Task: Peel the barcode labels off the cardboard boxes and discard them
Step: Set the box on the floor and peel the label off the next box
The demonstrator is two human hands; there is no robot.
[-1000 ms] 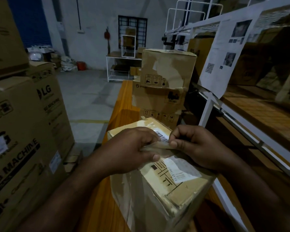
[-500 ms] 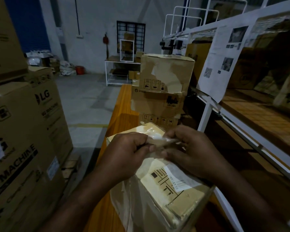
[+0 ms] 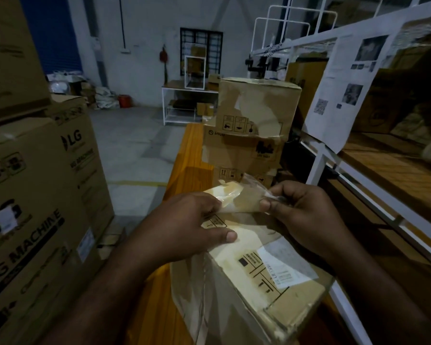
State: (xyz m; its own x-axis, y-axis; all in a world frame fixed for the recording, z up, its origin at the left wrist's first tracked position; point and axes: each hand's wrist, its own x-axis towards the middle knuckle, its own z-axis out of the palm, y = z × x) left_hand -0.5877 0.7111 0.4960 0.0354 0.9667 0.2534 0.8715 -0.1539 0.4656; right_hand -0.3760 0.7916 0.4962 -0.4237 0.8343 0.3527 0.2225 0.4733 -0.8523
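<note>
my right hand [image 3: 306, 215] is clamped on the peeled strip [image 3: 237, 197], thumb and forefinger pinching its right end just above the far part of the cardboard box [image 3: 246, 302]. the strip is a clear, tape-like film, lifted off the box top and stretched between my two hands (any print on it is too dim to read). my left hand [image 3: 184, 227] lies on the box top with the thumb straight and flat against the cardboard. its fingers bend over the strip's left end, and i cannot tell whether they grip it or only press on it.

nearer to me on the same top face sits a white label [image 3: 284, 270] with dark printed lines, flat under a shiny patch of film, beside black handling symbols. the box stands on a wooden bench [image 3: 192, 150], tilted a little toward my right.

beyond my hands, further along the bench, is a stack of cardboard boxes [image 3: 254, 115] with torn tape patches. to my left stand big lg cartons [image 3: 35, 195]. to my right runs a white shelf rack [image 3: 319, 165] with a printed sheet [image 3: 341, 90] hanging from it.
</note>
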